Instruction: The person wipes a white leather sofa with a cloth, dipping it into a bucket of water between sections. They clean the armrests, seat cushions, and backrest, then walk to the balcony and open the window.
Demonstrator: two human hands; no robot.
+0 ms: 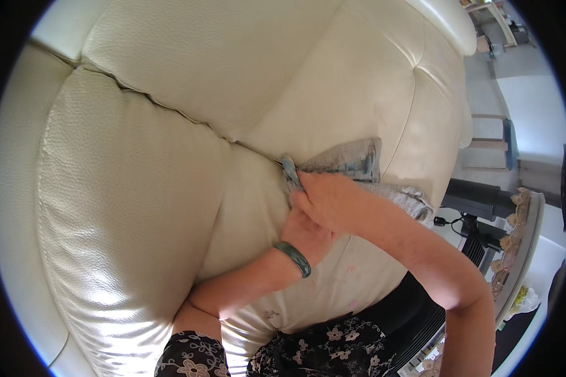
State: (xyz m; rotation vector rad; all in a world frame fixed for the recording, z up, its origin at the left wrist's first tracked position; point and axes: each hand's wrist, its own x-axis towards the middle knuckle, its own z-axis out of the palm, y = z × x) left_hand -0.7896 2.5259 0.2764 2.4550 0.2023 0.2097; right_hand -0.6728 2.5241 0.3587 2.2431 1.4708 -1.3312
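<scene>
My right hand [332,200] is closed on a grey-beige cloth [339,162] with blue-grey patches, over the seat of a cream leather sofa [254,226]. One bunched end of the cloth sticks up past the fingers. Its loose part spreads to the right, behind the wrist. Just below, my left hand [307,233] meets the right one, close against the bunched cloth. The left fingers are hidden, so their grip does not show. A dark green bangle [295,259] circles the left wrist.
The sofa backrest [207,56] rises beyond a deep seam, and a padded cushion [127,188] bulges at left. Pinkish marks [351,269] and a dark smudge [271,314] stain the seat. A table edge with lace trim [511,240] and black equipment [478,200] stand at right.
</scene>
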